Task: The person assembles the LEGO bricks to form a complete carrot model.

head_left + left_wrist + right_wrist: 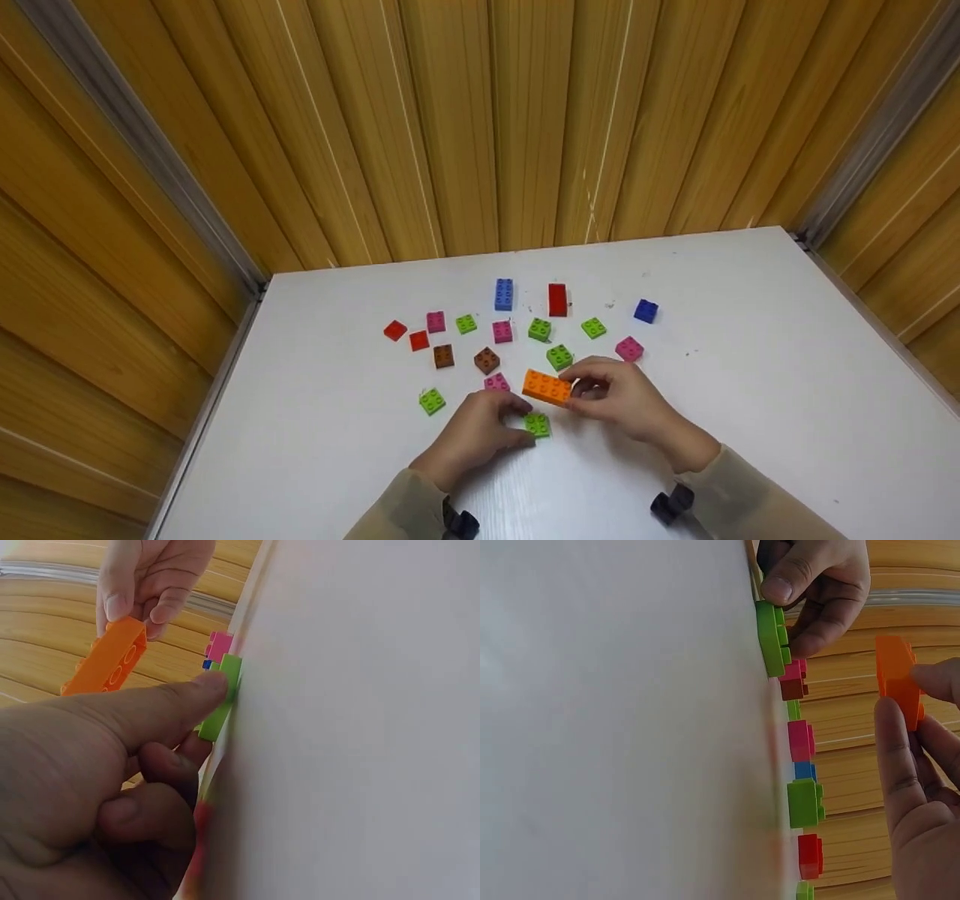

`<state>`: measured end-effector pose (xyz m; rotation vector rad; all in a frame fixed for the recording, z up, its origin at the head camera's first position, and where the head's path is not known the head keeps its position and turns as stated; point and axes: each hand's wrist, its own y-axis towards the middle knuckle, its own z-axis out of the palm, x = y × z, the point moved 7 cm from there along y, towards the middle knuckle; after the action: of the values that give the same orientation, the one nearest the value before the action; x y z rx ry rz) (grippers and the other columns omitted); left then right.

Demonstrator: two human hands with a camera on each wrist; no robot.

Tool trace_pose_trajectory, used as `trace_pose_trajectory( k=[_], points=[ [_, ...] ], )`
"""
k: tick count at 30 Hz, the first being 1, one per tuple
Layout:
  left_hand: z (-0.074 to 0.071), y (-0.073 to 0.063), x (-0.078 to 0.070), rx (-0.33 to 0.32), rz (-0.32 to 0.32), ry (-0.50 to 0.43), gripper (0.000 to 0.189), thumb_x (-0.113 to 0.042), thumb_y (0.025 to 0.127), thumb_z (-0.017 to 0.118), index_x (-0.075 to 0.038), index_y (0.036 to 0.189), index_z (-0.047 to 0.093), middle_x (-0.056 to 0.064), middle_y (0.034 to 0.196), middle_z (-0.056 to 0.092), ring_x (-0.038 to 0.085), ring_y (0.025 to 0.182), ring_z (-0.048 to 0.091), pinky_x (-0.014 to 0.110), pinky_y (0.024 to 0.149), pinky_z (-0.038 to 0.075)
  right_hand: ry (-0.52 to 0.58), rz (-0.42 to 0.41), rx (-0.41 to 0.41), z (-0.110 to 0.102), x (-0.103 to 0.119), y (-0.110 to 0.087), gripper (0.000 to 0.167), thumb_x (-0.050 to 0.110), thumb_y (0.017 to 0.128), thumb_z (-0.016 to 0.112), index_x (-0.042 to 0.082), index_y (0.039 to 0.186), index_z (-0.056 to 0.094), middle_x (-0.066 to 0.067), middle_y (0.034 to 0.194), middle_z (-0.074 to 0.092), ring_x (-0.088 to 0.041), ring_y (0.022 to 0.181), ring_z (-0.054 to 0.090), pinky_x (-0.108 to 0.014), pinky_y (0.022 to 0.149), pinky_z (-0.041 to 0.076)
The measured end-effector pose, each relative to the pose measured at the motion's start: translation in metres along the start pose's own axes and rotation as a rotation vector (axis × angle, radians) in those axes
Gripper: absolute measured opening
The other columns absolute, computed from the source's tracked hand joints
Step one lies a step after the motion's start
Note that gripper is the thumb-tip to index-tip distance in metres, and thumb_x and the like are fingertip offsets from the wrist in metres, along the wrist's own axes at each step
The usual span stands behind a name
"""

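Above the table, my right hand [626, 394] pinches an orange eight-stud toy brick [547, 388] by one end. Its hollow underside shows in the left wrist view, where the orange brick [112, 660] hangs tilted. My left hand [480, 429] has thumb and fingers on opposite sides of a light green four-stud brick [537, 424], which is low at the tabletop. In the right wrist view the left thumb presses one end of that green brick [771, 641]. A pink brick [496, 382] is just beyond the left fingers, and a green brick [559, 357] lies behind the orange one.
Loose bricks lie scattered on the white table [337, 450], among them a light blue brick [504, 294], a long red brick [557, 300], a dark blue brick [646, 311] and a brown brick [487, 361]. Wood-patterned panels [450, 127] stand around the table.
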<state>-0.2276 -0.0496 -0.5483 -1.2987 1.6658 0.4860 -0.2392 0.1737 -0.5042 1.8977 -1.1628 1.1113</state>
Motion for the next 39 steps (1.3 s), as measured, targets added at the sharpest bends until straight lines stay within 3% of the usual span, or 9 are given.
trace_pose_trajectory(
  k=[19,28,39],
  points=[
    [0.0,0.0,0.003,-0.023,0.01,-0.018,0.038,-0.013,0.092,0.096,-0.021,0.127,0.084,-0.012,0.112,0.081,0.014,0.102,0.066,0.045,0.112,0.061,-0.028,-0.069,0.117,0.006,-0.004,-0.002,0.031,0.008,0.094,0.089,0.007,0.125,0.086,-0.016,0.122,0.082,-0.011,0.1,0.072,-0.018,0.091,0.062],
    [-0.002,0.0,0.004,-0.046,0.018,-0.006,0.034,-0.014,0.092,0.096,-0.019,0.124,0.084,-0.008,0.119,0.082,0.014,0.106,0.065,0.047,0.117,0.06,-0.054,-0.028,0.182,0.016,-0.005,0.001,0.03,0.015,0.097,0.089,0.011,0.126,0.086,-0.011,0.125,0.082,-0.013,0.107,0.072,-0.017,0.096,0.061],
    [-0.002,-0.002,0.008,-0.047,-0.009,-0.024,0.038,-0.016,0.091,0.097,-0.024,0.125,0.083,-0.008,0.126,0.081,0.016,0.114,0.067,0.051,0.124,0.055,-0.117,-0.042,0.205,0.026,-0.007,0.005,0.029,0.018,0.096,0.09,0.011,0.124,0.087,-0.008,0.121,0.082,-0.01,0.1,0.068,-0.019,0.09,0.059]
  ],
)
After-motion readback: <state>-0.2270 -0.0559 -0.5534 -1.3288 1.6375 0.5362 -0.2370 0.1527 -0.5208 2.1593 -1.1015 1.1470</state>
